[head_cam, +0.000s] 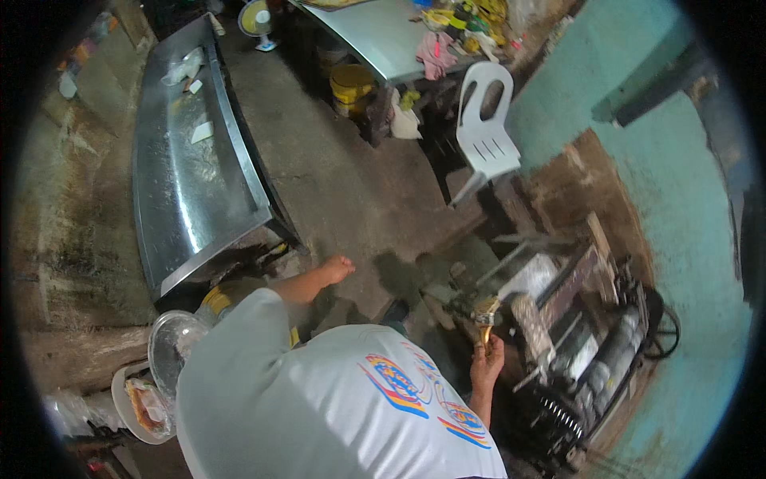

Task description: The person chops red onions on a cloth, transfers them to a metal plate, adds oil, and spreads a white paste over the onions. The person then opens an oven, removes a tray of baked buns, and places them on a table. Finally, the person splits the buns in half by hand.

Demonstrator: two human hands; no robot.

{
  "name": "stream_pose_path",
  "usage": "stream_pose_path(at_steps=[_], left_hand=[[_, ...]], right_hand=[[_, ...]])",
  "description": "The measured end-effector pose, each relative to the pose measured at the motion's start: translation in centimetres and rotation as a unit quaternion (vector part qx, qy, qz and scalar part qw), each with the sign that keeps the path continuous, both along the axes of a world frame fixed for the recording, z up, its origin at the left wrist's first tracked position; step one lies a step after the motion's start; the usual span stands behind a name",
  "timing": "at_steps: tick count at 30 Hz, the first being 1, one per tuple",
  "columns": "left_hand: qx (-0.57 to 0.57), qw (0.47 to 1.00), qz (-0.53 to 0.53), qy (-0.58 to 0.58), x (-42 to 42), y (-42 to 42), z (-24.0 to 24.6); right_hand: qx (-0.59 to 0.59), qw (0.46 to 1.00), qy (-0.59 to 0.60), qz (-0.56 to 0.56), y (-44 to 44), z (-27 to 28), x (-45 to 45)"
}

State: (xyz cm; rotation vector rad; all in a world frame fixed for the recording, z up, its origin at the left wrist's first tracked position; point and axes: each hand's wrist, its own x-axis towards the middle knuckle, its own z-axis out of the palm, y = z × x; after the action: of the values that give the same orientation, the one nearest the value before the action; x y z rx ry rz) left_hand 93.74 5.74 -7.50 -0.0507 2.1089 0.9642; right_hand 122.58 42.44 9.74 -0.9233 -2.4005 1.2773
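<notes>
My right hand (487,362) grips the handle of a brush (485,314) with pale bristles, held upright beside a roller machine (574,335) at the lower right. The bristles point away from me, close to the machine's left edge. My left hand (337,269) hangs over the floor, its fingers curled with no object visible in them. It is near the end of a long metal-topped table (197,179). A white T-shirt (335,407) with a coloured print covers my body.
A white plastic chair (488,135) stands ahead, beside a second metal table (365,36) with a pink cloth (435,55). A yellow bucket (350,87) is under it. A small fan (255,19) stands on the floor. A metal bowl (157,335) is at the lower left.
</notes>
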Motion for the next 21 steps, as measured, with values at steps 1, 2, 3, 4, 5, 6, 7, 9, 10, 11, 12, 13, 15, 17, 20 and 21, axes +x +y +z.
stream_pose_path(at_steps=[1,2,3,4,5,6,7,9,10,11,12,13,15,17,20,21], left_hand=[[-0.023,1.0,0.001,0.0,-1.0,0.1,1.1],[-0.03,0.999,0.014,-0.003,-2.5,0.1,3.0],[-0.04,0.999,0.029,-0.012,-3.0,0.0,4.8],[-0.049,0.998,0.044,-0.023,-3.6,-0.1,5.7],[-0.052,0.994,0.084,-0.045,-3.6,-1.0,4.6],[-0.053,0.989,0.123,-0.059,-4.7,-2.7,3.2],[-0.055,0.984,0.155,-0.073,-6.4,-3.3,3.9],[-0.094,0.986,0.129,-0.055,-9.5,-4.5,5.5],[-0.101,0.987,0.127,-0.021,-10.3,-4.7,5.7],[-0.109,0.986,0.125,0.012,-11.2,-5.0,5.9],[-0.086,0.98,0.179,0.004,-11.8,-4.4,6.1],[-0.065,0.97,0.235,0.0,-12.7,-4.4,6.5],[-0.044,0.963,0.265,-0.008,-14.9,-5.6,5.4],[-0.046,0.974,0.221,-0.017,-16.3,-7.8,2.2],[-0.04,0.937,0.345,0.027,-17.0,-11.1,-5.0],[-0.029,0.927,0.372,0.028,-17.1,-12.7,-7.3]], right_hand=[[0.028,0.999,-0.011,0.035,0.9,-1.1,-2.7],[-0.029,0.998,0.024,0.042,1.7,-3.0,-5.3],[-0.044,0.997,0.016,0.064,2.4,-4.7,-8.0],[-0.058,0.995,0.008,0.085,3.3,-6.5,-11.2],[-0.067,0.991,-0.001,0.118,4.4,-7.2,-14.5],[-0.061,0.988,-0.016,0.14,4.2,-7.3,-18.3],[-0.047,0.984,-0.04,0.165,3.5,-5.9,-22.1],[0.016,0.969,-0.027,0.246,3.2,-4.4,-29.5],[0.017,0.959,-0.017,0.283,2.9,-3.4,-32.9],[0.017,0.947,-0.006,0.32,2.2,-2.6,-36.6],[0.023,0.935,0.002,0.355,2.2,-1.7,-39.8],[0.02,0.926,-0.003,0.377,1.9,-1.1,-43.3],[0.009,0.91,-0.011,0.415,0.6,-0.3,-49.8],[0.036,0.891,-0.02,0.452,-1.8,-0.4,-56.6],[0.008,0.877,-0.048,0.478,-8.9,1.4,-65.4],[0.007,0.867,-0.052,0.495,-11.5,0.9,-67.3]])
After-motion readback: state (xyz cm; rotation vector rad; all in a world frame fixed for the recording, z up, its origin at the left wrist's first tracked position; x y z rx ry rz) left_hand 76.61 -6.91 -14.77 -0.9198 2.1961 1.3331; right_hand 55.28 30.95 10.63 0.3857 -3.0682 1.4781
